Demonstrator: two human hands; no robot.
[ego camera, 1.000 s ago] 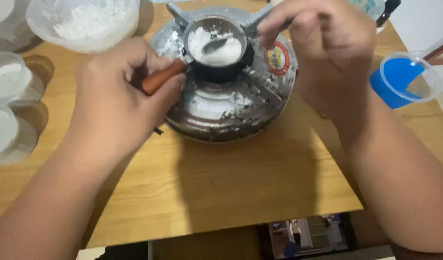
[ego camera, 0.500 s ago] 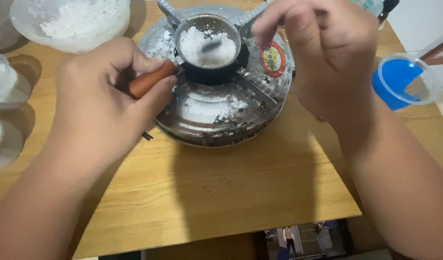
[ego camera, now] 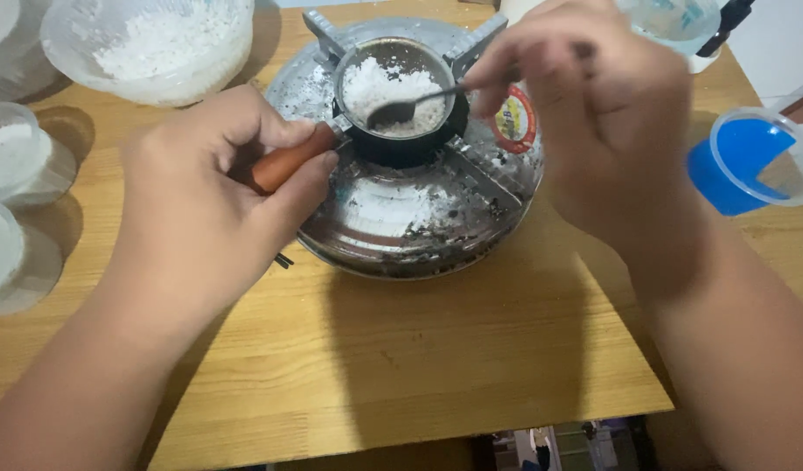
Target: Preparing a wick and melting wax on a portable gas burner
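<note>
Pan (ego camera: 394, 96) sits mid-stove (ego camera: 401, 218), bowl (ego camera: 153, 48) near left hand (ego camera: 201, 201).

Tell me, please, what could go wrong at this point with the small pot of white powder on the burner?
The small pot is heaped with white powder, so stirring with the spoon in the right hand may flick more onto the already dusted burner. The pot sits high on narrow supports, steadied only by the left hand on its wooden handle; a hard push could tip it.
</note>
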